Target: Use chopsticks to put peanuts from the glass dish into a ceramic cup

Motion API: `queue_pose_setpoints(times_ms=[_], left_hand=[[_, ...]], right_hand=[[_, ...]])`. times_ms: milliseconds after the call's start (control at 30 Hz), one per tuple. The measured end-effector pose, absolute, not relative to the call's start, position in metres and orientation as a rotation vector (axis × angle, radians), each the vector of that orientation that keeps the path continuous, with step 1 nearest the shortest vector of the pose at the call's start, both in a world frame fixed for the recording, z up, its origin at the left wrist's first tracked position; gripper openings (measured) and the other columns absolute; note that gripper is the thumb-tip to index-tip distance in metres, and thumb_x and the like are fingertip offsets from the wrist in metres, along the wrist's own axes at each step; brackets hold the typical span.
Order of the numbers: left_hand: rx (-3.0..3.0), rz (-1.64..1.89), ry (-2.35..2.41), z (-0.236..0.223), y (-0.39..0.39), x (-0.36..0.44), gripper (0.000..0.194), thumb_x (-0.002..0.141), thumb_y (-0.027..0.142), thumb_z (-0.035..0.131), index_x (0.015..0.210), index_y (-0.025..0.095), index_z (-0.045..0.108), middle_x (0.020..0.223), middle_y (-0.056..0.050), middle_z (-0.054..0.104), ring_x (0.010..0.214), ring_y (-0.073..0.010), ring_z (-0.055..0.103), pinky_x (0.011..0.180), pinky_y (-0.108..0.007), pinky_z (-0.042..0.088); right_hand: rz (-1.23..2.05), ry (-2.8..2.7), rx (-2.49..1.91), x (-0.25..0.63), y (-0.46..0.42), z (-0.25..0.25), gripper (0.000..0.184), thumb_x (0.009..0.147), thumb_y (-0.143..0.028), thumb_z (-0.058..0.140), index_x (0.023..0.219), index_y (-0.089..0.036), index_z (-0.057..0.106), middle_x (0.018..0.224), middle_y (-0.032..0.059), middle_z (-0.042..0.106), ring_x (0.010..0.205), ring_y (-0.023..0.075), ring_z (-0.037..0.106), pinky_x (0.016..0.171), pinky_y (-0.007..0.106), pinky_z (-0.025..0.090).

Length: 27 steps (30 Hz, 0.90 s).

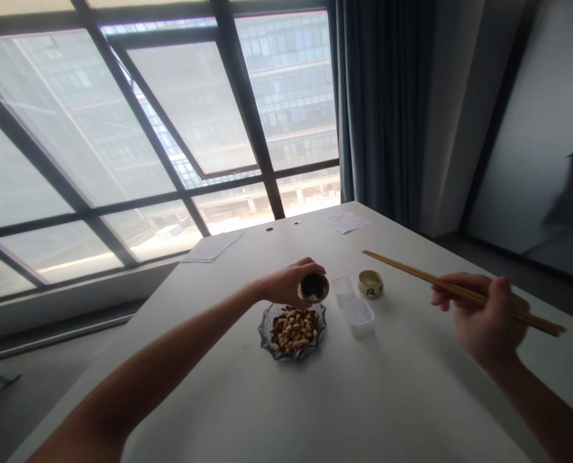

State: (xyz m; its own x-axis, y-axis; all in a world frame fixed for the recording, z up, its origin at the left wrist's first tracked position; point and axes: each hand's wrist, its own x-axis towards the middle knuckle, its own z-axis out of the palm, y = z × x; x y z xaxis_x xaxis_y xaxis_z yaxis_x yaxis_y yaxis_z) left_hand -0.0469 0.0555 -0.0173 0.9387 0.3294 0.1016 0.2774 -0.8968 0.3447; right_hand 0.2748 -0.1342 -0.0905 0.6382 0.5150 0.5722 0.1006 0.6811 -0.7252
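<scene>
Near the middle of the white table (363, 399), the left hand (286, 286) holds a small dark cup (314, 287) just above the far rim of a faceted glass dish (291, 347). Its fingers (305, 265) are closed around the cup, which is tilted so that its mouth faces up toward the camera. The inside looks dark, with a pale patch; what it contains is too small to tell. Whether the cup touches the dish cannot be told from this view.

The dish sits on the table and is heaped with tan shelled nuts (293, 329). Just beyond it stand two small white plastic containers (359, 317), apart from the dish, and beyond those a small cream ceramic cup (370, 283) with a dark character on its side.

Toward the right edge of the table, the slightly blurred right hand (486, 318) is raised above the surface. Its fingers (453, 283) are closed around a pair of wooden chopsticks (460, 289), whose tips point toward the far corner of the table, past the ceramic cup.

Loose sheets of paper (212, 247) lie near the far edge, beside a large window (170, 116).
</scene>
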Motion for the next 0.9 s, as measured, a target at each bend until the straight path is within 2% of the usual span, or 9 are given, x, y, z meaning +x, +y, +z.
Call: queue_pose_setpoints(times_ms=[167, 333, 500, 633, 767, 900], left_hand=[[2.735, 0.267, 0.548, -0.04, 0.045, -0.103, 0.078, 0.075, 0.025, 0.087, 0.146, 0.023, 0.055, 0.137, -0.013, 0.055, 0.12, -0.028, 0.065, 0.105, -0.039, 0.057], [2.704, 0.329, 0.597, -0.053, 0.038, -0.118, 0.077, 0.074, 0.025, 0.089, 0.144, 0.024, 0.058, 0.135, -0.011, 0.054, 0.115, -0.0253, 0.066, 0.103, -0.036, 0.057], [2.675, 0.445, 0.676, -0.059, 0.037, -0.126, 0.073, 0.075, 0.032, 0.09, 0.139, 0.021, 0.058, 0.128, -0.01, 0.057, 0.113, -0.025, 0.065, 0.1, -0.037, 0.06], [2.66, 0.517, 0.737, -0.063, 0.036, -0.134, 0.073, 0.075, 0.033, 0.09, 0.141, 0.022, 0.058, 0.13, -0.011, 0.058, 0.117, -0.0266, 0.064, 0.102, -0.041, 0.06], [2.683, 0.524, 0.742, -0.065, 0.034, -0.134, 0.078, 0.074, 0.031, 0.091, 0.143, 0.024, 0.057, 0.132, -0.012, 0.058, 0.12, -0.0288, 0.063, 0.104, -0.043, 0.059], [2.739, 0.493, 0.744, -0.063, 0.032, -0.134, 0.081, 0.074, 0.029, 0.091, 0.146, 0.025, 0.054, 0.137, -0.012, 0.055, 0.119, -0.0283, 0.065, 0.101, -0.04, 0.06]], right_hand=[[0.463, -1.144, -0.707, 0.224, -0.14, -0.093, 0.059, 0.111, -0.058, 0.046, 0.087, -0.02, 0.085, 0.064, 0.0079, 0.073, 0.053, 0.0213, 0.067, 0.047, 0.033, 0.05], [0.635, -1.356, -0.75, 0.17, -0.122, -0.081, 0.045, 0.11, -0.049, 0.055, 0.09, -0.02, 0.083, 0.064, 0.0057, 0.075, 0.052, 0.0182, 0.069, 0.05, 0.029, 0.054], [0.656, -1.437, -0.706, 0.137, -0.104, -0.071, 0.045, 0.109, -0.051, 0.056, 0.089, -0.019, 0.081, 0.065, 0.0045, 0.074, 0.054, 0.0174, 0.069, 0.054, 0.029, 0.056], [0.633, -1.458, -0.748, 0.127, -0.1, -0.071, 0.043, 0.11, -0.048, 0.055, 0.089, -0.02, 0.08, 0.068, 0.0036, 0.074, 0.058, 0.0173, 0.069, 0.057, 0.029, 0.055], [0.651, -1.563, -0.808, 0.117, -0.093, -0.067, 0.048, 0.109, -0.052, 0.055, 0.081, -0.019, 0.076, 0.068, 0.0043, 0.073, 0.061, 0.0182, 0.069, 0.061, 0.03, 0.054], [0.688, -1.577, -0.898, 0.115, -0.087, -0.065, 0.053, 0.108, -0.055, 0.055, 0.071, -0.019, 0.07, 0.061, 0.0034, 0.069, 0.055, 0.0175, 0.065, 0.055, 0.029, 0.051]])
